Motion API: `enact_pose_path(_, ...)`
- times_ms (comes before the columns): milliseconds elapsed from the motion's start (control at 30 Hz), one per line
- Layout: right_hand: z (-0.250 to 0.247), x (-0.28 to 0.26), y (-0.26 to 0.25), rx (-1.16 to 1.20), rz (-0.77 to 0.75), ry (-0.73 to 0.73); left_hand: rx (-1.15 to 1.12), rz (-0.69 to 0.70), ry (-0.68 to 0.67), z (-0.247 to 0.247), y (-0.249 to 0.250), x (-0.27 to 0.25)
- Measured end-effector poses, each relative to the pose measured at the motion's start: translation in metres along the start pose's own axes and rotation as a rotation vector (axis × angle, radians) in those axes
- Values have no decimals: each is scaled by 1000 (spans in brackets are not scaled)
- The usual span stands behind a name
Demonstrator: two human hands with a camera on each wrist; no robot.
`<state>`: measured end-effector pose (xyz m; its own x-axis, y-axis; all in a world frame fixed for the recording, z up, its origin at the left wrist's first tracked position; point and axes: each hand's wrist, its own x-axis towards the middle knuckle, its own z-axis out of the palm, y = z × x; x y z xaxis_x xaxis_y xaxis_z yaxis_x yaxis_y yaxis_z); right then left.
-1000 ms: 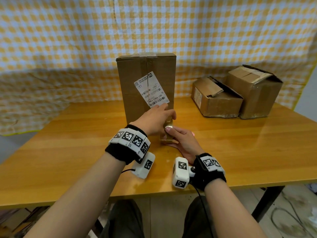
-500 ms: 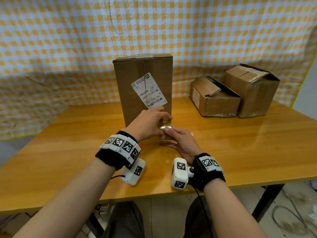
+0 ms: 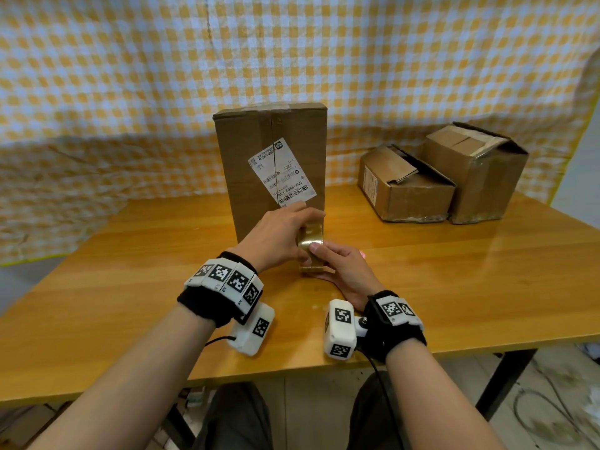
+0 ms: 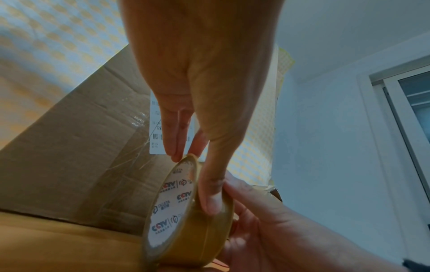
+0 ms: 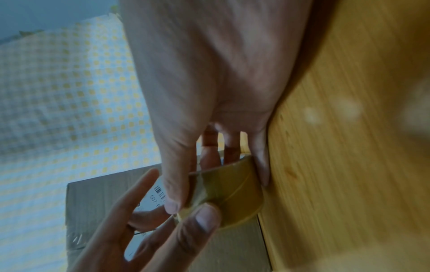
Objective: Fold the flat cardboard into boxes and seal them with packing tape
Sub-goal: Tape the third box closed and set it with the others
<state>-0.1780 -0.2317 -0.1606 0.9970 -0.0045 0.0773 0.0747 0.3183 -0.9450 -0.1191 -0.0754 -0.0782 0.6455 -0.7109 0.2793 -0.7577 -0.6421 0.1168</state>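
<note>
Both hands meet on a roll of brown packing tape (image 3: 311, 246) that stands on edge on the wooden table (image 3: 454, 287), just in front of the tall cardboard box (image 3: 271, 167) with the shipping label (image 3: 281, 172).

The right hand (image 3: 344, 271) cups the roll from the near right side, thumb pressed on the outer band and fingers wrapped behind it, so it is closed around the tape. In the right wrist view its thumb (image 5: 173, 184) sits at what looks like the loose end of the tape. The left hand (image 3: 279, 237) comes over from the left, thumb (image 4: 210, 193) laid on the roll's outer face and fingertips (image 4: 175, 147) at its upper rim. This is a light pinch on the roll, not a full wrap.

The roll's core, printed with logos, faces left in the left wrist view, so its axis runs roughly left to right across the table, and tape would peel off toward or away from the person. The box stands directly beyond the roll, very close, its taped vertical seam facing the hands. I judge the step in hand to be finding and lifting the tape end. The right hand steadies the roll, so the left is the freer one to pull the strip toward the box.

Two more cardboard boxes (image 3: 406, 186) sit at the far right of the table, before a yellow checked cloth (image 3: 130, 76).
</note>
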Motion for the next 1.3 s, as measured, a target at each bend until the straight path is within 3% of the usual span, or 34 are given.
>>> enact_pose_path(167, 0, 0, 0, 3, 2, -5, 71, 17, -31, -2, 3, 3)
enact_pose_path(433, 1, -1, 0, 3, -2, -1, 8, -4, 6, 3, 1, -1)
enact_pose_path(800, 1, -1, 1, -26, -18, -20, 31, -72, -77, -2, 4, 9)
enact_pose_path(1300, 0, -1, 0, -2, -13, -9, 4, -61, -82, -4, 2, 11)
